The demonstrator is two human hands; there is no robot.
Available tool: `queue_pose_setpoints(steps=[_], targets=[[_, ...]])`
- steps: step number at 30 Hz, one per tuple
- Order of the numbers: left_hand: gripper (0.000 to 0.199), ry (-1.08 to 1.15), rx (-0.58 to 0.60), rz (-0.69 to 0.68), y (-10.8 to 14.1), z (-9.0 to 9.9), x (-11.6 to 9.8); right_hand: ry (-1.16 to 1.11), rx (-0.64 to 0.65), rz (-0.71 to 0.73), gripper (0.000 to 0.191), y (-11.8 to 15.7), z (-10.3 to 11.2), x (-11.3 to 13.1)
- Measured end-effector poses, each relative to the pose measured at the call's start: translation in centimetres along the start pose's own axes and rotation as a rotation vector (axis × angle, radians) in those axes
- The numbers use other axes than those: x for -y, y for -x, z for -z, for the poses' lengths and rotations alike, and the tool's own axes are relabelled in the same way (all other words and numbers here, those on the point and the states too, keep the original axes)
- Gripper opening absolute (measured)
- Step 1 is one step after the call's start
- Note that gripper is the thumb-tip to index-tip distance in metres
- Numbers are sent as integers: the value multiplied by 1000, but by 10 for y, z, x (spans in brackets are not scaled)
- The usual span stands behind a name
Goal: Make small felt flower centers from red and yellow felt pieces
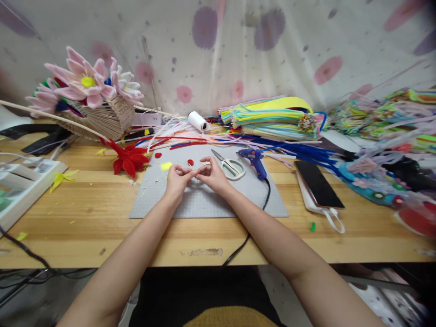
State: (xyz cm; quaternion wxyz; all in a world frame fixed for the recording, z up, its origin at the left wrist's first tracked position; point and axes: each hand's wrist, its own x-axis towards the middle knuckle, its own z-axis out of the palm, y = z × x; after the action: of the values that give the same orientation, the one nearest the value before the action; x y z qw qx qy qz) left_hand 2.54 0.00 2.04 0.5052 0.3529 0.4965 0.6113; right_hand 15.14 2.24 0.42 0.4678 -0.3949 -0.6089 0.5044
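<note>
Over the grey cutting mat (211,204), my left hand (177,180) and my right hand (214,176) meet fingertip to fingertip. Both are pinched closed; whatever sits between the fingers is too small or hidden to name. Just beyond them lie a small red disc (190,162), another red disc (158,155) and a yellow piece (166,166). Scissors with pale handles (233,169) rest close to my right hand, blades pointing away to the left. A blue glue gun (255,162) lies to their right, its black cord running toward the table's front edge.
A red fuzzy flower (128,157) on a stick lies left of the mat. Behind are a basket of pink flowers (97,116), a white thread spool (197,121) and bundled pipe cleaners (272,116). A phone (319,184) lies right; a white tray (37,188) stands left.
</note>
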Motion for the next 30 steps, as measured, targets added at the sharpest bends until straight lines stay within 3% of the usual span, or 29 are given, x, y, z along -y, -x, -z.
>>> queue_pose_setpoints(steps=[6,12,17,30], targets=[[54,75,38,5,-2,1,3,6,-19,-6,45,0,-1,0],[45,46,52,53,-1,2,-1,-25,-41,-38,46,-1,1,-1],[43,-30,32,2,0,3,-1,-42,-33,-52,47,-1,0,0],[57,33,-36,3,-1,0,3,-38,-19,-32,48,0,-2,-1]])
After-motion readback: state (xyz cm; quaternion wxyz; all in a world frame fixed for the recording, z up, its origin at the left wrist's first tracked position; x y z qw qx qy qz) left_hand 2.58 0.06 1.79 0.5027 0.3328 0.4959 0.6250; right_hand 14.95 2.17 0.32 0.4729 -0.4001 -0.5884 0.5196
